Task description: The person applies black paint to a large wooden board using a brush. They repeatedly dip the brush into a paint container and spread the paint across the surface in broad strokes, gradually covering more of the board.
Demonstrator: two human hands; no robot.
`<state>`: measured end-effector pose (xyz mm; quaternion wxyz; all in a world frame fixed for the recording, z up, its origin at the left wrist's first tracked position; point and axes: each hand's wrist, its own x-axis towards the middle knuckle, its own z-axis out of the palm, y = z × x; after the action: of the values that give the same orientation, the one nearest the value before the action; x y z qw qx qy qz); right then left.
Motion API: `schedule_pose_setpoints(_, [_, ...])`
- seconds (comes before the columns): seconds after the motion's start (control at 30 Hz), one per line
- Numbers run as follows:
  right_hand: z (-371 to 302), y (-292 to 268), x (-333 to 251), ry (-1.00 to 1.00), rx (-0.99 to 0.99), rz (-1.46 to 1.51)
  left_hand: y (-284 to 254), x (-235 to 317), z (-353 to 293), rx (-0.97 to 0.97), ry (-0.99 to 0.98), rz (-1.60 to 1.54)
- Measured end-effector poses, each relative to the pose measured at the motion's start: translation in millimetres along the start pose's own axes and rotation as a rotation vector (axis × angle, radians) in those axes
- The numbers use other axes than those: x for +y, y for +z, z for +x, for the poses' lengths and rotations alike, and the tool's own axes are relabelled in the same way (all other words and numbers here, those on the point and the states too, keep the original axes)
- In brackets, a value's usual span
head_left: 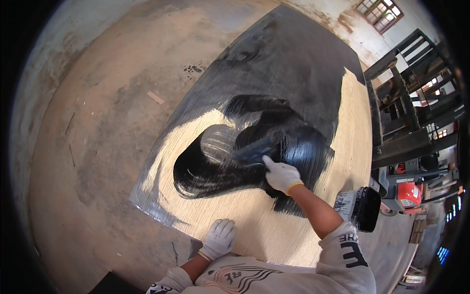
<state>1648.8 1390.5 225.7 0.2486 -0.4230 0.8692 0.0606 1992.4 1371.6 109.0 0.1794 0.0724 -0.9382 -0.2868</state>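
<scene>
Daylight entered through the wooden-framed window [381, 12] at upper right, giving even, moderately bright illumination. Wet black paint on the pale wooden board [254, 215] showed streaky glare. Fisheye distortion curved straight edges; black vignetting framed the corners. Focus remained generally sharp.

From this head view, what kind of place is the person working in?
Probably a woodworking or finishing workshop. A large pale wooden board lies on a dusty concrete floor, the gloved right hand spreads black paint with a wide brush, and dark metal racks stand alongside.
</scene>
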Motion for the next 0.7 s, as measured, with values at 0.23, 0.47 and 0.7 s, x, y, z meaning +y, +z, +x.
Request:
schedule_pose_setpoints(0.23, [27,-15,67,0.219,0.083,0.046,3,0,6,0.013,0.040,-0.003])
schedule_pose_setpoints(0.47, [-101,14,91,0.296,-0.163,-0.063,3,-3,-1,0.031,0.016,0.010])
schedule_pose_setpoints(0.7, [9,-27,50,-0.004,-0.030,-0.223,12,-2,-7,0.071,0.032,-0.001])
